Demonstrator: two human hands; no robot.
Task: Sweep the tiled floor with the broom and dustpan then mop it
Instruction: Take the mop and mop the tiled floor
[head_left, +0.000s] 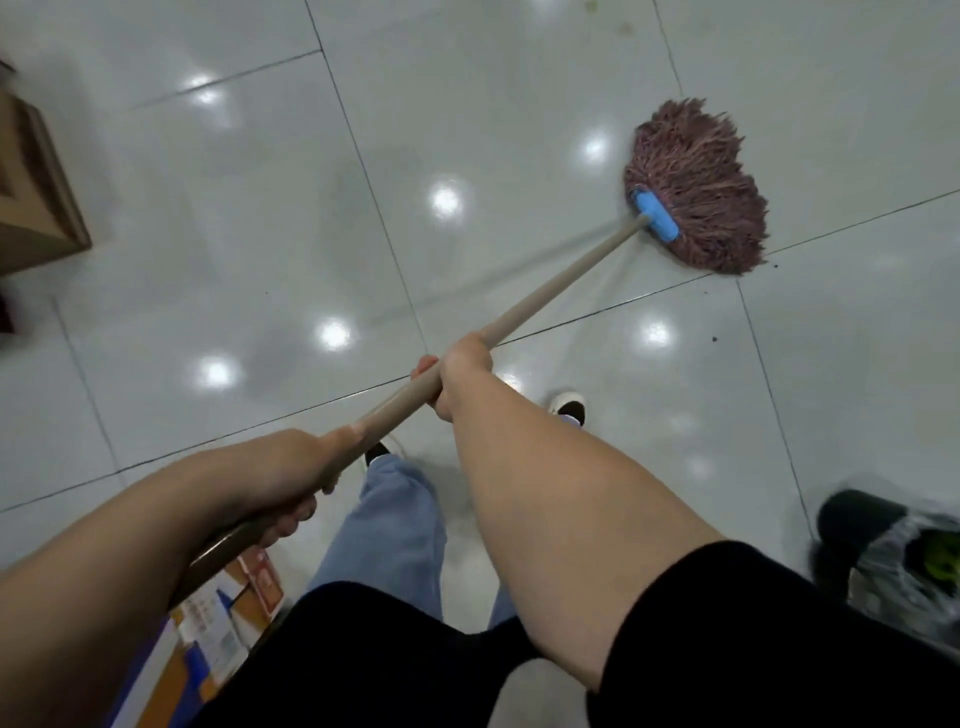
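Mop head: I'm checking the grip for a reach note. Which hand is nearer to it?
Right. The right hand grips the handle farther up the pole toward the mop head; the left hand grips the same handle lower down, close to the person's body.

The mop head (698, 189) was a dusky reddish-purple, clamped in a bright blue holder (655, 214) on a pale beige handle (561, 283). The floor (260, 208) was glossy off-white tile crossed by dark grout lines. The trousers (387, 525) were light blue, the sleeve (753, 623) black, and the box (36, 192) brown.
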